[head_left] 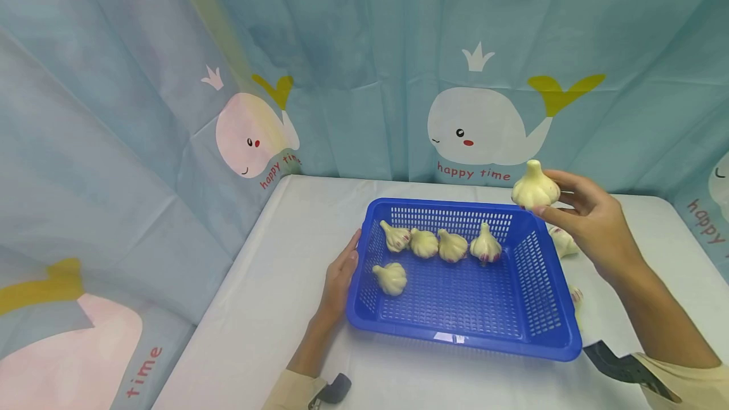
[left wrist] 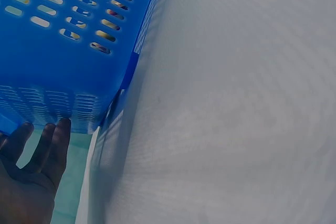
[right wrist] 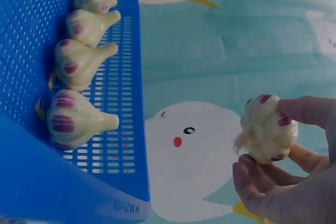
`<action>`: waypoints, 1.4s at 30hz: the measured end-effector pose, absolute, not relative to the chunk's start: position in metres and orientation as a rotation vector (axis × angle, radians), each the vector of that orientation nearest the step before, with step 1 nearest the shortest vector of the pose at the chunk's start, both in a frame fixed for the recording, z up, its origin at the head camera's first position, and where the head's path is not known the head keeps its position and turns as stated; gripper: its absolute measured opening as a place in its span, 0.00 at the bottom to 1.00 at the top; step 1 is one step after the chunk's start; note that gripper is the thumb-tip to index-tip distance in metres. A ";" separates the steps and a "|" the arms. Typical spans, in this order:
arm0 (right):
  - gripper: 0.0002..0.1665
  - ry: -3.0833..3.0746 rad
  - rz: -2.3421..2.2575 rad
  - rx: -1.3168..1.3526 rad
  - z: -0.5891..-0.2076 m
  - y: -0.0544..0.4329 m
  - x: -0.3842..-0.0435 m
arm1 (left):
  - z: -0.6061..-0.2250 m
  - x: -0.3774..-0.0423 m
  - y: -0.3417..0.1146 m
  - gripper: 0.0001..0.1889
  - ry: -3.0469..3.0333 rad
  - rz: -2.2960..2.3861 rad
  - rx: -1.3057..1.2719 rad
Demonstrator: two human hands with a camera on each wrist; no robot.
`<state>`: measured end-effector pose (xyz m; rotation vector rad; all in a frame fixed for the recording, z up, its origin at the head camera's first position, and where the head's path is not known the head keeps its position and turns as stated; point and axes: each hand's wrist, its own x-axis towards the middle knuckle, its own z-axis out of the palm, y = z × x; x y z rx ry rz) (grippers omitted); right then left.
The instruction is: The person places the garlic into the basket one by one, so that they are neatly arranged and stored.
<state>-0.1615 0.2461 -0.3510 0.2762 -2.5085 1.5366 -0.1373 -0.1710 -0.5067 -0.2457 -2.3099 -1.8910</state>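
Note:
My right hand [head_left: 595, 223] pinches a garlic bulb [head_left: 535, 188] between thumb and fingers, its stem pointing up, at the back right corner of a blue plastic basket [head_left: 450, 341]. The right wrist view shows the purple-marked root end of this garlic bulb [right wrist: 268, 129]. At the basket's left wall is my left hand [head_left: 340, 277]; in the left wrist view its fingers [left wrist: 58, 148] extend straight against the slotted side. Inside the basket, several bulbs line the far wall, among them an upright one [head_left: 485, 245], and a single bulb [head_left: 390, 278] lies nearer the left front.
More garlic lies on the white tablecloth right of the basket: one bulb [head_left: 562, 242] under the right hand and another [head_left: 576, 299] partly hidden by the basket's wall. A whale-print curtain [head_left: 364, 112] hangs behind and to the left of the table [head_left: 256, 309].

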 end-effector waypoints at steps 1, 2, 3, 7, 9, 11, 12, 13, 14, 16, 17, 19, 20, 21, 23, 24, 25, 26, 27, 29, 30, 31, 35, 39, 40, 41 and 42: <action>0.39 -2.512 1.541 0.278 -0.351 0.245 -0.163 | -0.507 -0.137 -0.171 0.28 -2.310 -1.890 -0.245; 0.39 -2.514 1.546 0.279 -0.350 0.245 -0.165 | -0.508 -0.137 -0.171 0.28 -2.308 -1.894 -0.245; 0.39 -2.518 1.552 0.279 -0.350 0.244 -0.166 | -0.508 -0.137 -0.171 0.28 -2.308 -1.897 -0.247; 0.39 -2.533 1.579 0.271 -0.348 0.243 -0.172 | -0.509 -0.138 -0.172 0.28 -2.307 -1.911 -0.253; 0.39 -2.540 1.579 0.269 -0.348 0.241 -0.175 | -0.509 -0.138 -0.172 0.28 -2.309 -1.912 -0.252; 0.40 -2.549 1.578 0.268 -0.347 0.239 -0.178 | -0.509 -0.138 -0.172 0.28 -2.310 -1.906 -0.251; 0.40 -2.558 1.573 0.264 -0.347 0.238 -0.179 | -0.509 -0.138 -0.172 0.28 -2.311 -1.905 -0.250; 0.40 -2.568 1.565 0.265 -0.346 0.237 -0.180 | -0.509 -0.139 -0.173 0.27 -2.315 -1.899 -0.246; 0.40 -2.575 1.565 0.267 -0.346 0.235 -0.182 | -0.510 -0.139 -0.173 0.27 -2.316 -1.897 -0.248; 0.40 -2.589 1.567 0.279 -0.346 0.232 -0.185 | -0.510 -0.139 -0.173 0.27 -2.320 -1.894 -0.249; 0.40 -2.593 1.570 0.291 -0.347 0.230 -0.186 | -0.510 -0.139 -0.173 0.27 -2.320 -1.896 -0.256; 0.40 -2.598 1.583 0.313 -0.347 0.226 -0.189 | -0.510 -0.138 -0.173 0.27 -2.317 -1.904 -0.261; 0.40 -2.599 1.588 0.324 -0.348 0.224 -0.190 | -0.509 -0.138 -0.173 0.27 -2.316 -1.907 -0.261; 0.40 -2.600 1.594 0.337 -0.349 0.223 -0.191 | -0.509 -0.138 -0.173 0.27 -2.317 -1.909 -0.257; 0.39 -2.603 1.613 0.357 -0.350 0.219 -0.193 | -0.508 -0.138 -0.173 0.28 -2.315 -1.915 -0.255; 0.39 -2.609 1.616 0.364 -0.351 0.218 -0.194 | -0.507 -0.137 -0.172 0.28 -2.315 -1.915 -0.247; 0.40 -2.614 1.620 0.373 -0.351 0.216 -0.195 | -0.507 -0.137 -0.172 0.28 -2.315 -1.913 -0.247; 0.40 -2.620 1.621 0.385 -0.352 0.215 -0.196 | -0.506 -0.137 -0.172 0.28 -2.314 -1.911 -0.245; 0.40 -2.628 1.623 0.395 -0.353 0.213 -0.197 | -0.506 -0.137 -0.172 0.28 -2.313 -1.910 -0.243; 0.40 -2.644 1.625 0.403 -0.355 0.210 -0.200 | -0.506 -0.137 -0.171 0.28 -2.311 -1.907 -0.242; 0.41 -2.653 1.623 0.406 -0.355 0.209 -0.201 | -0.506 -0.137 -0.171 0.28 -2.309 -1.907 -0.242; 0.41 -2.659 1.628 0.410 -0.356 0.208 -0.202 | -0.505 -0.137 -0.171 0.27 -2.309 -1.907 -0.241; 0.40 -2.683 1.633 0.428 -0.359 0.202 -0.204 | -0.506 -0.137 -0.171 0.27 -2.309 -1.910 -0.235; 0.40 -2.688 1.674 0.466 -0.364 0.197 -0.207 | -0.507 -0.137 -0.170 0.27 -2.313 -1.911 -0.226; 0.39 -2.692 1.682 0.479 -0.366 0.196 -0.208 | -0.507 -0.137 -0.171 0.27 -2.312 -1.914 -0.226; 0.39 -2.701 1.680 0.487 -0.367 0.195 -0.208 | -0.507 -0.137 -0.171 0.27 -2.314 -1.914 -0.224; 0.39 -2.709 1.681 0.500 -0.368 0.194 -0.209 | -0.507 -0.137 -0.171 0.28 -2.314 -1.916 -0.225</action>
